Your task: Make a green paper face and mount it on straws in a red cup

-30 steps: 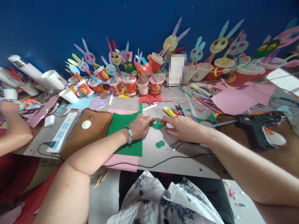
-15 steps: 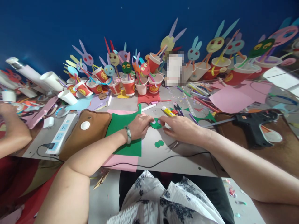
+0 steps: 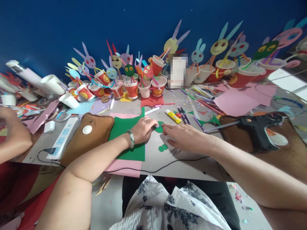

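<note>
A green paper disc [image 3: 159,127] lies on the table between my hands. My left hand [image 3: 144,129], a bracelet at its wrist, has its fingers closed on the disc's left edge. At the right edge is my right hand [image 3: 181,135], a fingertip at the disc and its fingers apart; whether it presses the paper is hard to see. Two small green paper circles [image 3: 163,148] lie just below. Under my left hand a green sheet [image 3: 129,150] rests on pink paper [image 3: 124,168].
A yellow glue stick [image 3: 173,116] and scissors [image 3: 184,115] lie beyond my right hand. A black glue gun [image 3: 257,131] rests at right on a brown cushion. A power strip [image 3: 63,137] stands left, near another person's arm [image 3: 14,137]. Paper-cup figures [image 3: 131,89] line the back; a cable [image 3: 165,165] crosses the front.
My right hand has loosened and shifted slightly down, uncovering more of the disc's right side. My left hand stays at the disc's left edge.
</note>
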Action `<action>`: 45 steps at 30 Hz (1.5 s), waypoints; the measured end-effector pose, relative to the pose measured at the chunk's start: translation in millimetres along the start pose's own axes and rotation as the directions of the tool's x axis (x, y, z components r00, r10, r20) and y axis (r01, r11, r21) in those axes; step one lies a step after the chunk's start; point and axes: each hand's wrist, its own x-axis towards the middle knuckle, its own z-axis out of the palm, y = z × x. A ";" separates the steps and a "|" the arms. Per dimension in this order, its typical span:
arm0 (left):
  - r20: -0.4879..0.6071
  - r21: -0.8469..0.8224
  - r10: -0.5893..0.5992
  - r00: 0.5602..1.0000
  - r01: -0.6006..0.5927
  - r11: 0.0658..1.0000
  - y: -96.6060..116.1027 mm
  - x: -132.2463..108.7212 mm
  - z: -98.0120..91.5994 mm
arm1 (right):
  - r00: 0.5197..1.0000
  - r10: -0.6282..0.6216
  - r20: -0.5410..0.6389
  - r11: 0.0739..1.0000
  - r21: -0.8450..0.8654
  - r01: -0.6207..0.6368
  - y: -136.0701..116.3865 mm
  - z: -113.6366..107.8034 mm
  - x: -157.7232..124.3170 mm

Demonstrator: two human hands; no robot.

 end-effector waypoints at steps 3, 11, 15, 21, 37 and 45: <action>0.014 0.012 -0.008 1.000 0.008 1.000 0.6 0.3 -1.1 | 0.996 0.065 0.058 0.997 -0.050 -0.062 -3.3 -3.4 0.9; 0.033 0.006 -0.033 0.999 0.033 0.999 2.4 1.5 -3.2 | 0.998 0.051 0.037 0.999 0.008 -0.051 -5.8 -4.8 3.2; 0.030 0.000 -0.029 0.999 0.029 1.000 2.4 1.2 -3.5 | 0.998 0.026 0.050 1.000 0.002 -0.027 -4.4 -1.7 4.1; 0.016 -0.025 -0.020 1.000 0.020 0.999 0.9 0.2 -1.8 | 0.998 0.028 0.051 0.999 -0.020 -0.027 -2.7 -3.0 3.8; 0.038 0.015 -0.020 0.999 0.019 1.000 0.2 0.7 -1.0 | 0.999 0.005 0.040 0.993 -0.120 -0.001 -7.1 4.0 -3.0; 0.027 0.012 -0.014 1.000 0.013 1.000 0.3 0.2 -0.8 | 0.995 -0.043 0.094 0.985 -0.161 0.058 -10.9 -1.0 -4.5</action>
